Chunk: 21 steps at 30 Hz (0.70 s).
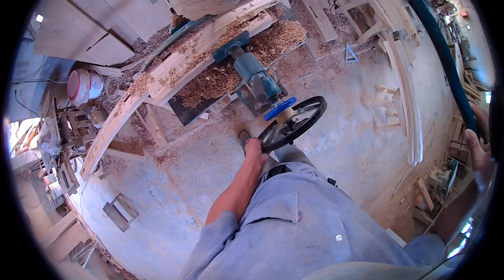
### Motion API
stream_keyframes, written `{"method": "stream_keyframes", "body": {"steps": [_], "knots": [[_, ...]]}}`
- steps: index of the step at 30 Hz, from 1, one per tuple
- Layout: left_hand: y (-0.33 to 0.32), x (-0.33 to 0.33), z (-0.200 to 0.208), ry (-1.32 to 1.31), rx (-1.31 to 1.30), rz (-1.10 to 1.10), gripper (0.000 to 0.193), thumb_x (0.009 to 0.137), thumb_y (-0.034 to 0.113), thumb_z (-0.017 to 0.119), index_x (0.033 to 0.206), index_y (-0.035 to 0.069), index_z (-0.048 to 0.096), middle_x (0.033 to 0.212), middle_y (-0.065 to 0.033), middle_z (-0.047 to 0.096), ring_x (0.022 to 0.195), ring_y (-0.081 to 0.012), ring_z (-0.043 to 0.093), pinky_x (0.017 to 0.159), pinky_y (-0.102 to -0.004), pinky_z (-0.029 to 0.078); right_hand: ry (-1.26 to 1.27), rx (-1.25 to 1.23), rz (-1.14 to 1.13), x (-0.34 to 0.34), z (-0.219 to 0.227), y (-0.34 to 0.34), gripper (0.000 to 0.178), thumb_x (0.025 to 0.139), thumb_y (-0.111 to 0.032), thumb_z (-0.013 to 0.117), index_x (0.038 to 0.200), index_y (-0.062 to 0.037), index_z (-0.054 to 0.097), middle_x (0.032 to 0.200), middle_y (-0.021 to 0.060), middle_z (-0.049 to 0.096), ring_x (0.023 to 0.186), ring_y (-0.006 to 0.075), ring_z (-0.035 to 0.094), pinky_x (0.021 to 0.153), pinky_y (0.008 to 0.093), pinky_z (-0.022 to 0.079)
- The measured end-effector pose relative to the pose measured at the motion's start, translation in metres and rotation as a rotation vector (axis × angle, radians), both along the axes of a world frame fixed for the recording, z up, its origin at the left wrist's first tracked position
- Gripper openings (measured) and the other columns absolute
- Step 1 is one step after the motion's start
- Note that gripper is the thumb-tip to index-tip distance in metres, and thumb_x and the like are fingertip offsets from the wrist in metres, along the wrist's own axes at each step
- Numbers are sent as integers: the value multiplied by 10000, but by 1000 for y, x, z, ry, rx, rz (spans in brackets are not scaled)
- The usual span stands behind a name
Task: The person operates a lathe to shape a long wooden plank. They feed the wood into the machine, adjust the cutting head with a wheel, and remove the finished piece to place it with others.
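Observation:
My left hand (254, 152) is closed round the near left rim of a black spoked handwheel (308, 129). A smaller blue wheel (280, 108) shares its shaft, in front of a teal machine vise (255, 74). The vise's jaw plate (229, 48) presses against a long pale timber beam (181, 67) covered with wood chips. At the far right edge, my right hand (476, 149) is raised and wrapped round the lower end of a long dark green lever (441, 46). Part of that hand is lost in the dark rim of the picture.
Heaped wood shavings (281, 36) lie on the machine's dark table. A blue set square (350, 54) rests on the floor at the right, near wooden frames (387, 102) and long planks (411, 122). At the left are a white bucket (85, 87) and large boards (89, 23).

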<state>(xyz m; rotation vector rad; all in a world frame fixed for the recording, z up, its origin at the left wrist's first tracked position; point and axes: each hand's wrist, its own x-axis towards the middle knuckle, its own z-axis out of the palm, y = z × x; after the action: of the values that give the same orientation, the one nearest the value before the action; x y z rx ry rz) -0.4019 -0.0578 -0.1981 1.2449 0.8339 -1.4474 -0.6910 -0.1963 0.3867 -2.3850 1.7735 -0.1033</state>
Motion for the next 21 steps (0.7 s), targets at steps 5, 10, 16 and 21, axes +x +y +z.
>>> {"method": "stream_keyframes", "body": {"steps": [5,10,16,21], "knots": [[-6,-1,8,49,59,13,339,747,-99,431,1009,115,415,976,-107,394,813,-261,491,635,-500,518,126,-50,-106,-1,-25,15,420,816,-152,604,1215,-20,609,999,117,645,911,212,614,843,363,486],[-4,-1,28,-36,27,33,361,747,-93,433,1057,90,414,984,-119,389,821,-277,492,648,-502,522,14,112,-240,12,-90,15,439,732,-86,627,1159,15,607,792,90,606,720,148,579,679,288,459],[-6,-5,35,-49,62,58,324,778,-48,443,1080,67,426,982,-142,424,822,-298,527,649,-483,524,-220,142,-142,-11,-259,10,331,740,-107,693,1037,16,614,746,180,620,668,290,626,639,389,479],[-12,-9,66,-30,-31,14,315,802,-34,437,1084,107,450,1002,-107,488,869,-264,507,667,-458,488,-252,133,-177,-11,-379,-5,285,748,-140,690,987,2,624,785,250,618,781,415,631,684,436,489]]}}
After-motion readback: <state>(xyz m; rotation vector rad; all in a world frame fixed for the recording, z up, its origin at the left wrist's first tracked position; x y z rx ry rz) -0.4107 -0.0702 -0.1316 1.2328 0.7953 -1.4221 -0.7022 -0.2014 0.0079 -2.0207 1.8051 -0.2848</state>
